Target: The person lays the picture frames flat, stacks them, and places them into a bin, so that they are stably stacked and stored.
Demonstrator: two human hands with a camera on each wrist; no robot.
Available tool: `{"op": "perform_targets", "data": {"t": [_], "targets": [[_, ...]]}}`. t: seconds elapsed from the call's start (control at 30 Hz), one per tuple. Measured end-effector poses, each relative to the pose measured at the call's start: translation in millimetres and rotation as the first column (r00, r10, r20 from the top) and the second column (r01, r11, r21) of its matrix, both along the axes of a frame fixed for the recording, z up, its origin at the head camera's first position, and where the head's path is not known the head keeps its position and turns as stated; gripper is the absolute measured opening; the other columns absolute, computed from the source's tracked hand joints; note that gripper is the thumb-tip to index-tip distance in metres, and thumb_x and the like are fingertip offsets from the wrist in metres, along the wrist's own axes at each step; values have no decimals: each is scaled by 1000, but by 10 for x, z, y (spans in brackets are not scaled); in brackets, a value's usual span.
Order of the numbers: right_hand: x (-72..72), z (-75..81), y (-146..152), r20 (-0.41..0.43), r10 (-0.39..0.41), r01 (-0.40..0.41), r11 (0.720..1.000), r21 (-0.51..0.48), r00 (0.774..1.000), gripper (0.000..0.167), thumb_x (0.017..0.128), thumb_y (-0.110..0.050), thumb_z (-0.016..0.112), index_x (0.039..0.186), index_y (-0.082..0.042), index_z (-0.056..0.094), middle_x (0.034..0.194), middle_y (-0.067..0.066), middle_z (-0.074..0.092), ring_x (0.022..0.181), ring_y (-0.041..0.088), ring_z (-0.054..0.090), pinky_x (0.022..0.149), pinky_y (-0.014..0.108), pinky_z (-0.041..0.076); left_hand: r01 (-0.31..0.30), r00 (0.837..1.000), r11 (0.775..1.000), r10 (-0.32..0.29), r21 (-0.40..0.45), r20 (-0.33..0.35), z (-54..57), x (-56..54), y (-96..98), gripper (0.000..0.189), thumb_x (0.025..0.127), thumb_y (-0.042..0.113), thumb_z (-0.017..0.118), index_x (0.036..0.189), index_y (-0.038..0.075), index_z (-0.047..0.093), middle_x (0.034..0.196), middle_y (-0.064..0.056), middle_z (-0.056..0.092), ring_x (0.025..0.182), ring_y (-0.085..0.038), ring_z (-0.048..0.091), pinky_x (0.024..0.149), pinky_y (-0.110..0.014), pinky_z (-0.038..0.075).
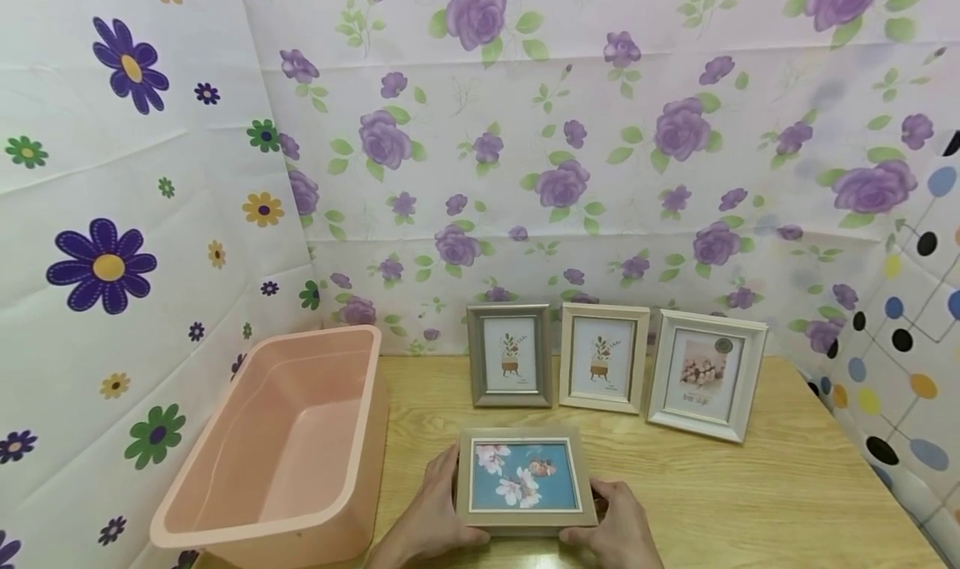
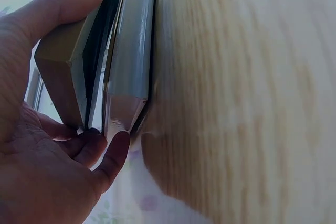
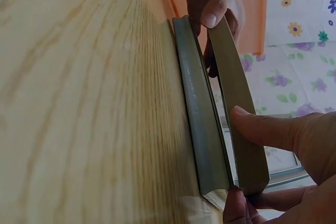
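Observation:
A champagne-gold picture frame (image 1: 525, 477) with pink blossoms on blue lies face up near the table's front edge. My left hand (image 1: 435, 511) grips its left end and my right hand (image 1: 618, 527) its right end. Both wrist views show a second, greyish picture frame (image 3: 197, 98) face down or face up, I cannot tell which, flat on the table beneath it. A narrow gap parts the two frames. In the left wrist view the thumb of my left hand (image 2: 47, 114) lies along the upper frame's side, with fingertips by the lower one.
Behind stand a grey picture frame (image 1: 510, 356), a cream picture frame (image 1: 603, 359) and a white picture frame (image 1: 707, 376), leaning back in a row. A pink plastic tub (image 1: 360, 461) sits at the left on the wooden table (image 1: 787, 486). Flowered cloth (image 1: 525, 219) hangs behind.

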State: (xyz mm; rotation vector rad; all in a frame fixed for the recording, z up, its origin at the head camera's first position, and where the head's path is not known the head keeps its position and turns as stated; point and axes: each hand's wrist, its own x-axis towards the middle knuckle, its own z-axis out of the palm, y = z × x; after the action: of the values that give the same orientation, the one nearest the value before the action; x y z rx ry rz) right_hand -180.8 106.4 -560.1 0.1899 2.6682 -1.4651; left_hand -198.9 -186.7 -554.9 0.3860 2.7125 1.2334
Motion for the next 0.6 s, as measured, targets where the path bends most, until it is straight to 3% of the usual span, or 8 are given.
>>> {"op": "perform_targets", "data": {"t": [0.6], "targets": [[57, -5, -4, -58, 23, -22, 1000, 17, 998, 82, 65, -8, 104, 134, 16, 67, 106, 12, 62, 92, 19, 60, 74, 25, 51, -61, 998, 998, 61, 2, 16, -85, 22, 65, 146, 60, 34, 104, 171, -4, 18, 171, -32, 28, 157, -51, 31, 119, -74, 41]]}}
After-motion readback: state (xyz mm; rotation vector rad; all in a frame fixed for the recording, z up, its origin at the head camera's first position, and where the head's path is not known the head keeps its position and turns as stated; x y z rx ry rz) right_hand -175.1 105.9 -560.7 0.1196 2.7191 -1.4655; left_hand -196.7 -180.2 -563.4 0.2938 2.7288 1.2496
